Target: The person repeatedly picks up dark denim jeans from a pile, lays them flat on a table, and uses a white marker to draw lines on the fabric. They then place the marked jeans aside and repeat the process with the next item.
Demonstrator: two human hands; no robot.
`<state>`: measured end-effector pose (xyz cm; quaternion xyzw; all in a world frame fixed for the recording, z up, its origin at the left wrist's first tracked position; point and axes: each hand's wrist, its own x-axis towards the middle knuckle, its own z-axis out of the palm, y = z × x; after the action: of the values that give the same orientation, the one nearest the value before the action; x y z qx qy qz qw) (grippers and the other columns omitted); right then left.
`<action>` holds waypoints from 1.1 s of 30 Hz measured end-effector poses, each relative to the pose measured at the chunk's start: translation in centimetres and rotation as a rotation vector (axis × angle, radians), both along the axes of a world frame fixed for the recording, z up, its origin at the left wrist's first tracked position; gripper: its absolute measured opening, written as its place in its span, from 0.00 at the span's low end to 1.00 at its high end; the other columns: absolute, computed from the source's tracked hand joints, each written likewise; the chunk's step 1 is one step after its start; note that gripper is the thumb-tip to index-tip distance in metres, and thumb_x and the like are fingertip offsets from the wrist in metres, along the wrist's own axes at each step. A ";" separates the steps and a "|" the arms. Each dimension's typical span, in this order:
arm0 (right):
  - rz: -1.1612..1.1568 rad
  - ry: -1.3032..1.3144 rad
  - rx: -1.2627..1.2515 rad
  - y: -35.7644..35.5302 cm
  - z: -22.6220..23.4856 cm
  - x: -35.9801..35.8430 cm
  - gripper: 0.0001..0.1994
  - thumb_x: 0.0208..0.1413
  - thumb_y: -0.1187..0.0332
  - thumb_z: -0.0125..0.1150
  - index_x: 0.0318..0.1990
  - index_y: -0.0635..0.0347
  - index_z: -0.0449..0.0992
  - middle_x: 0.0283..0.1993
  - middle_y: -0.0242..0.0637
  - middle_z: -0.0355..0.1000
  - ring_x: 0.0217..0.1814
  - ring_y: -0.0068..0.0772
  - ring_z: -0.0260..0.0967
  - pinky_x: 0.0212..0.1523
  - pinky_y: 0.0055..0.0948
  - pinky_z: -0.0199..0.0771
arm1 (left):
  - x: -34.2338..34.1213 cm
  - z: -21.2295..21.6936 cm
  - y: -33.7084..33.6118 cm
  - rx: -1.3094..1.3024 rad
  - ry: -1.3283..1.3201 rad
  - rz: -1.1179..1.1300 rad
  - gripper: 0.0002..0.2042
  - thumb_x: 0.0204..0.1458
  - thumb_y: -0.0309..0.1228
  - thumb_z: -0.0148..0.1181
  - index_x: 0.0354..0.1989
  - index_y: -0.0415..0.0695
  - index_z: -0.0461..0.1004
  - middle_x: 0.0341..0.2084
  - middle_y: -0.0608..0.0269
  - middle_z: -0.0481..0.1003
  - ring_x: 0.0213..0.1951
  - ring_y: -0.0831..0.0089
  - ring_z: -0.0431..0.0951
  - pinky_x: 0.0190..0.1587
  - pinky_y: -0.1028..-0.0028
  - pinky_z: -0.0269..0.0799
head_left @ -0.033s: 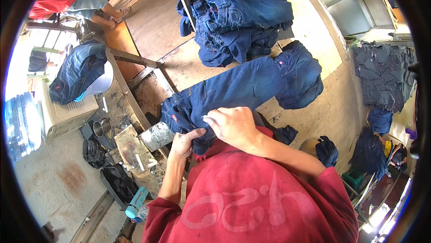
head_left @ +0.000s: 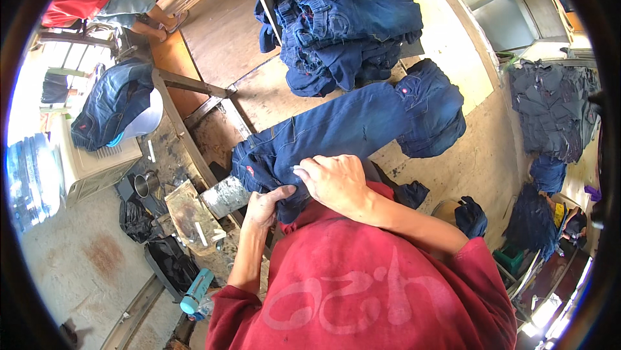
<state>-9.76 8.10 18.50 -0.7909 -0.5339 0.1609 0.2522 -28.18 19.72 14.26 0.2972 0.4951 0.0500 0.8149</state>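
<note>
1. Dark blue jeans point(head_left: 349, 130) lie flat across a worn wooden table point(head_left: 453, 169), waistband toward the person.
2. Left hand point(head_left: 266, 204) pinches the waistband edge from below.
3. Right hand point(head_left: 336, 182) rests on top of the waistband, fingers curled, just beside the left.
4. A pile of folded jeans point(head_left: 343, 26) sits farther back on the table.
5. A metal cup point(head_left: 145, 184) stands on the floor at left.

Dark blue jeans point(head_left: 343, 131) lie stretched flat across the worktable point(head_left: 272, 94)

Worn table point(head_left: 446, 175), jeans point(head_left: 349, 127), probably denim pile point(head_left: 343, 23)
</note>
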 end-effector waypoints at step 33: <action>-0.282 0.567 0.062 -10.6 -14.5 15.6 0.12 0.68 0.57 0.71 0.45 0.57 0.84 0.30 0.36 0.81 0.29 0.31 0.77 0.33 0.35 0.77 | 14.4 -6.5 -9.4 1.699 0.325 -0.511 0.06 0.60 0.24 0.70 0.40 0.40 0.77 0.42 0.54 0.78 0.45 0.50 0.78 0.53 0.56 0.71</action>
<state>5.86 -2.52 4.03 -0.7727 -0.3319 0.3222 0.4348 -13.78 10.30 7.81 0.9036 0.3192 0.1735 0.2269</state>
